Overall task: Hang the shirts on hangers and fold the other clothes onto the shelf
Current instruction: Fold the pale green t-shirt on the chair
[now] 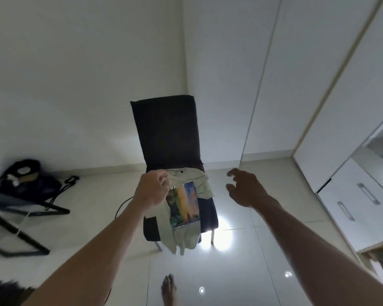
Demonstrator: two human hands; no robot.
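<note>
A pale green T-shirt (186,230) with a colourful printed picture and lettering hangs over the seat of a dark chair (166,131) in the middle of the view. My left hand (153,188) is closed on the shirt's left shoulder near the collar and lifts that side. To the right of the chair, my right hand (244,187) hovers with its fingers spread, holding nothing and not touching the shirt. No hanger is in view.
White wardrobe doors (318,85) fill the right side, with white drawers (354,202) below them. A black bag (29,175) and a dark metal frame (20,219) lie at the left on the glossy tiled floor (241,272). A bare foot (169,288) shows at the bottom.
</note>
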